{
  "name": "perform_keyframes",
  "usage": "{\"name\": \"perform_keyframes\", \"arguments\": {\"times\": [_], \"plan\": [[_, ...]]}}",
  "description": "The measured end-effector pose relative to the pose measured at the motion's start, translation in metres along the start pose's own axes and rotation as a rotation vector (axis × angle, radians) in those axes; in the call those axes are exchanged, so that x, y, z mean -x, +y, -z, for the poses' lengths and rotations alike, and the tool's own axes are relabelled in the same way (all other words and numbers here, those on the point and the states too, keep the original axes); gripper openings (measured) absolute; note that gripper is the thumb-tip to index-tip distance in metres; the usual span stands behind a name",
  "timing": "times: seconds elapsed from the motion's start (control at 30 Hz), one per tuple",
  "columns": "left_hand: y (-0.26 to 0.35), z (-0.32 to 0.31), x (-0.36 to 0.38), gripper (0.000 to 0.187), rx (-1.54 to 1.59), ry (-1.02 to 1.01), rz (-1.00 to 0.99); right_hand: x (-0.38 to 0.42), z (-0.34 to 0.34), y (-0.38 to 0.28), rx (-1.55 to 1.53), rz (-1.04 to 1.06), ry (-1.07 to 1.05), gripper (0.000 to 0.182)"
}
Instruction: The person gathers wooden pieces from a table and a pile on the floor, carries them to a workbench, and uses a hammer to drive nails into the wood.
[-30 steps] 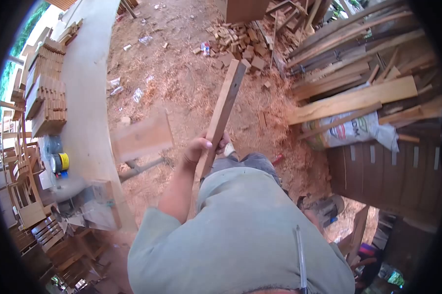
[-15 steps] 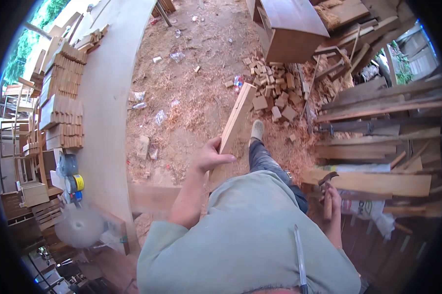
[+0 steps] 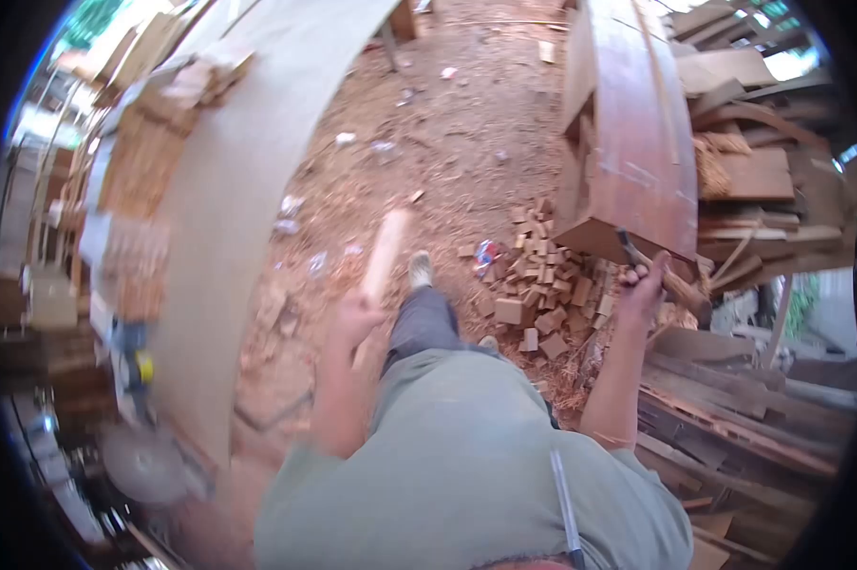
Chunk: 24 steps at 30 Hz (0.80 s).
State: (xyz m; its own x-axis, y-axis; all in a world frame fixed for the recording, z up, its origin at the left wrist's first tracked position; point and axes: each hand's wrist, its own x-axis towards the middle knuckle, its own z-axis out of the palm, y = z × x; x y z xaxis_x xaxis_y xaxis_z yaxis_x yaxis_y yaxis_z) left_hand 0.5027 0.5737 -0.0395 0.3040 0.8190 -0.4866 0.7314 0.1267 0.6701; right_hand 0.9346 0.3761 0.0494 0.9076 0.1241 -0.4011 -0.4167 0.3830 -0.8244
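Note:
My left hand [image 3: 355,318] is wrapped round a short length of pale wood [image 3: 386,249], held out in front of me and smeared by motion. Out to the right, my right hand [image 3: 643,285] is closed on a hammer [image 3: 683,291]. Its dark metal head is up by my fingers, and the wooden handle runs off to the right. In this view the hammer overlaps the near end of a long reddish-brown wooden workbench [image 3: 628,142].
Wood offcuts [image 3: 542,285] lie heaped on the shaving-strewn ground [image 3: 447,123] by my feet. A long pale board surface [image 3: 248,161] runs along my left, with stacked wood pieces [image 3: 148,171] beside it. More planks [image 3: 732,399] lie at the right.
I have stepped forward, and the bench and offcut heap now appear closer. My right hand has risen from my side with the hammer. The wood in my left hand appears farther left.

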Motion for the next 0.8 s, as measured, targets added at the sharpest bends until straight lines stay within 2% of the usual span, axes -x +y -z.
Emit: {"name": "perform_keyframes", "arguments": {"times": [0.03,0.07,0.1,0.13,0.2,0.23,0.27,0.3,0.37,0.4,0.43,0.5,0.53,0.6,0.67,0.7,0.73,0.77,0.8], "plan": [[-0.023,-0.001,-0.027,0.029,-0.031,0.042,-0.003,-0.012,-0.021,-0.001,0.045,0.003,0.039,0.032],[-0.020,0.006,-0.046,0.029,-0.044,0.051,0.068,-0.032,-0.031,-0.003,0.033,0.039,0.091,0.032],[-0.013,0.016,-0.061,0.029,-0.060,0.069,0.149,-0.050,-0.038,-0.001,0.194,0.088,0.049,0.034],[-0.001,0.023,-0.079,0.029,-0.072,0.039,0.120,-0.061,-0.046,-0.002,0.351,0.132,-0.003,0.037],[0.023,0.035,-0.118,0.032,0.038,0.029,0.223,-0.073,-0.066,-0.014,0.415,0.214,0.043,0.040],[0.020,0.039,-0.146,0.032,0.028,-0.007,0.201,-0.074,-0.074,-0.022,0.497,0.262,0.070,0.043],[0.012,0.041,-0.187,0.034,0.020,-0.077,0.170,-0.075,-0.092,-0.030,0.395,0.288,0.145,0.033],[0.017,0.043,-0.224,0.036,0.015,-0.139,0.135,-0.080,-0.109,-0.043,0.387,0.316,0.170,0.033],[0.063,0.053,-0.275,0.033,-0.045,-0.210,0.087,-0.080,-0.138,-0.066,0.150,0.469,0.025,0.019],[0.092,0.057,-0.299,0.032,-0.137,-0.271,0.011,-0.078,-0.148,-0.081,0.183,0.554,-0.035,0.010],[0.118,0.061,-0.321,0.031,-0.235,-0.334,-0.065,-0.075,-0.159,-0.092,0.179,0.557,0.003,0.010],[0.165,0.057,-0.364,0.030,-0.258,-0.411,-0.117,-0.075,-0.179,-0.113,0.480,0.718,0.076,0.007],[0.186,0.051,-0.384,0.030,-0.255,-0.461,-0.148,-0.079,-0.185,-0.119,0.481,0.716,0.119,0.007],[0.219,0.030,-0.422,0.031,-0.219,-0.523,-0.198,-0.096,-0.196,-0.127,0.631,1.044,0.092,0.010],[0.266,0.005,-0.449,0.032,-0.178,-0.567,-0.238,-0.118,-0.204,-0.133,0.571,0.956,0.079,0.010],[0.301,-0.009,-0.449,0.030,-0.174,-0.574,-0.281,-0.134,-0.207,-0.132,0.506,0.873,0.038,0.011],[0.334,-0.024,-0.452,0.028,-0.173,-0.585,-0.323,-0.153,-0.214,-0.127,0.366,0.716,0.106,0.014],[0.361,-0.039,-0.459,0.028,-0.201,-0.606,-0.326,-0.172,-0.216,-0.120,0.361,0.707,0.141,0.014],[0.389,-0.058,-0.467,0.029,-0.187,-0.645,-0.366,-0.194,-0.215,-0.113,0.272,0.662,0.089,0.015]]}}
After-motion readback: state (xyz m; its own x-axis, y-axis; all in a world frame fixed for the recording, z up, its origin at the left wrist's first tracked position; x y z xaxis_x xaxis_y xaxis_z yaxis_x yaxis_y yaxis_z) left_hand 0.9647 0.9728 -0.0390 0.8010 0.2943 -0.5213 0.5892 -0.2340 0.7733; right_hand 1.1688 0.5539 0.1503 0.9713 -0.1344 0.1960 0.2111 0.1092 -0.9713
